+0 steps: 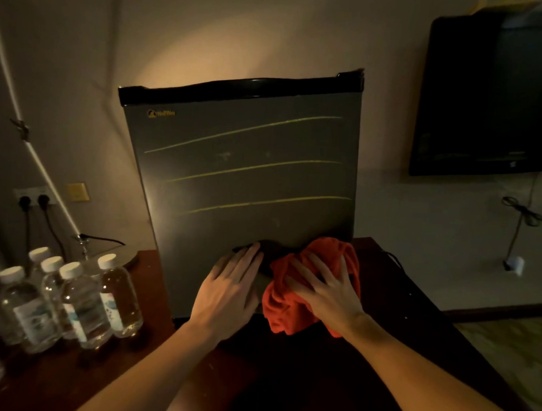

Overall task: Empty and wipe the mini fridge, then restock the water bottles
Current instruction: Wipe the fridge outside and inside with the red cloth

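Note:
A grey mini fridge (pixel 240 161) with a black top edge stands on a dark wooden table, its door closed and facing me. My left hand (pixel 230 290) rests flat, fingers straight, on the lower part of the door next to a dark recess. My right hand (pixel 325 290) presses a crumpled orange cloth (pixel 281 310) against the door's lower right with spread fingers. Several clear water bottles (pixel 85 300) with white caps stand grouped on the table to the left of the fridge.
The dark table (pixel 412 333) runs to the right past the fridge, with a black cable lying on it. A black TV (pixel 488 96) hangs on the wall at the right. Wall sockets with plugs (pixel 33 200) sit at the left, behind a lamp base.

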A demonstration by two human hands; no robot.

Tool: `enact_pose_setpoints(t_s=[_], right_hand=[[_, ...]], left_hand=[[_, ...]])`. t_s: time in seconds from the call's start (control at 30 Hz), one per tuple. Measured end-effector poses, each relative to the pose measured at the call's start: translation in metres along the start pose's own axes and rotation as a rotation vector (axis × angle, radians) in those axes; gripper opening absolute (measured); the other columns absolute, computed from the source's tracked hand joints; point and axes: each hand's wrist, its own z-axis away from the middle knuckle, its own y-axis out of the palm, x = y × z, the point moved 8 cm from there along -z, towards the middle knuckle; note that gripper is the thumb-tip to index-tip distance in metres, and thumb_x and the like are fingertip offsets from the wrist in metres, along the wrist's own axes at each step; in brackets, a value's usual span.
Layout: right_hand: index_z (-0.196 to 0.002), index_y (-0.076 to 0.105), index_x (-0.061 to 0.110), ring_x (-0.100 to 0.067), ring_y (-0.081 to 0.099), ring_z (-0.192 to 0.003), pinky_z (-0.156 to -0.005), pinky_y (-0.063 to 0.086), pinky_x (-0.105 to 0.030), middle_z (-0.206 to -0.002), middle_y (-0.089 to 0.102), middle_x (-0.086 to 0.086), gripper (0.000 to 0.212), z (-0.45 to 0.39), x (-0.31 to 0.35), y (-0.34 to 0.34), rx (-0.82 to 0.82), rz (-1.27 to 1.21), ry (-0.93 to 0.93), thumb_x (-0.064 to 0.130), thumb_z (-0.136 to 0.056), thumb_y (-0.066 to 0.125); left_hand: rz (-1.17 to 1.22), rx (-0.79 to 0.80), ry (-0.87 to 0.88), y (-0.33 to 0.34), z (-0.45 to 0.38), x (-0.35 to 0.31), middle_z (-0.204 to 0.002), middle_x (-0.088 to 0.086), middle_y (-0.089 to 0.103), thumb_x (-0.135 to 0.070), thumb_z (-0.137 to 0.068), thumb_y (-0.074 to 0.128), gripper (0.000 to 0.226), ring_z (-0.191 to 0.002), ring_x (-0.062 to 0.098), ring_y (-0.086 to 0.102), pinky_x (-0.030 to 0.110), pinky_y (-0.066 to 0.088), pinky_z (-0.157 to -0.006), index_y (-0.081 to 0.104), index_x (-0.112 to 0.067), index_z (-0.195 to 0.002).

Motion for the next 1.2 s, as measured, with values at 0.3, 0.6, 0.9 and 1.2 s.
enact_pose_setpoints(t_s=[0.3, 0.6, 0.9, 1.2], right_hand=[[-0.136, 0.050, 0.029, -0.032, 0.023, -0.144, -0.103, 0.020, -0.074, -0.158, 0.029, -0.002, 0.048, -0.106, -0.031, -0.073, -0.097, -0.128, 0.265, 0.033, -0.088, 0.056], [-0.131, 0.059, 0.022, -0.022, 0.030, -0.145, -0.098, 0.029, -0.068, -0.153, 0.040, 0.003, 0.049, -0.158, 0.087, -0.052, -0.052, -0.027, -0.045, 0.021, -0.087, 0.038], [-0.133, 0.055, 0.018, -0.030, 0.018, -0.145, -0.105, 0.014, -0.074, -0.158, 0.028, 0.000, 0.059, -0.241, 0.075, -0.104, -0.125, -0.081, 0.080, 0.009, -0.075, 0.050], [-0.133, 0.053, 0.027, -0.028, 0.025, -0.144, -0.103, 0.012, -0.073, -0.146, 0.044, 0.003, 0.051, -0.222, 0.128, -0.061, -0.033, 0.066, -0.191, 0.025, -0.083, 0.044]], left_hand=[[-0.105, -0.008, -0.074, -0.023, 0.013, 0.050, -0.161, 0.003, 0.025, -0.043, -0.075, 0.059, 0.084, -0.143, 0.021, 0.029, 0.040, 0.020, -0.115, 0.038, -0.014, -0.150], [-0.123, -0.035, -0.155, -0.047, 0.048, 0.124, -0.157, 0.005, 0.034, -0.041, -0.073, 0.045, 0.078, -0.144, 0.020, 0.033, 0.043, 0.023, -0.116, 0.045, -0.012, -0.146], [-0.085, -0.108, -0.166, -0.047, 0.052, 0.129, -0.160, 0.006, 0.026, -0.042, -0.080, 0.048, 0.081, -0.148, 0.020, 0.021, 0.044, 0.019, -0.117, 0.029, -0.011, -0.153], [-0.061, -0.070, -0.168, -0.021, 0.075, 0.137, -0.152, 0.010, 0.042, -0.041, -0.082, 0.048, 0.072, -0.143, 0.021, 0.034, 0.045, 0.024, -0.115, 0.044, -0.007, -0.145]])
